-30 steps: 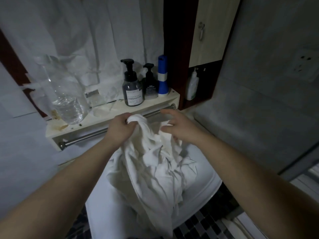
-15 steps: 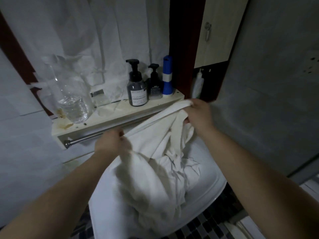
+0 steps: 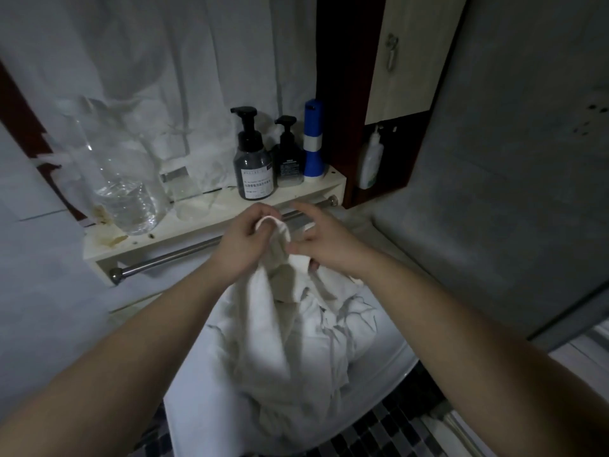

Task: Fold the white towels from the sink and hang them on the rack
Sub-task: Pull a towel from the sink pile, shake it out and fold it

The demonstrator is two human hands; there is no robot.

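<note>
Left hand (image 3: 245, 245) grips the towel (image 3: 283, 331) corner high so it hangs free over the sink (image 3: 194, 410). Right hand (image 3: 324, 247) touches its edge, seeking the next corner; whether it grips, I cannot tell.

Wall shelf (image 3: 211, 216): brown stains (image 3: 110, 239) at its left end. Standing on it, left to right: a clear plastic bottle (image 3: 125, 192) part-filled with water; a dark pump bottle (image 3: 253, 163); a smaller pump bottle (image 3: 289, 156) just beside it; a blue-and-white canister (image 3: 313, 140). A white bottle (image 3: 370, 159) stands in the dark recess at far right, under a pale cabinet door (image 3: 418, 54). Near floor (image 3: 395, 420): dark mosaic tiles.
</note>
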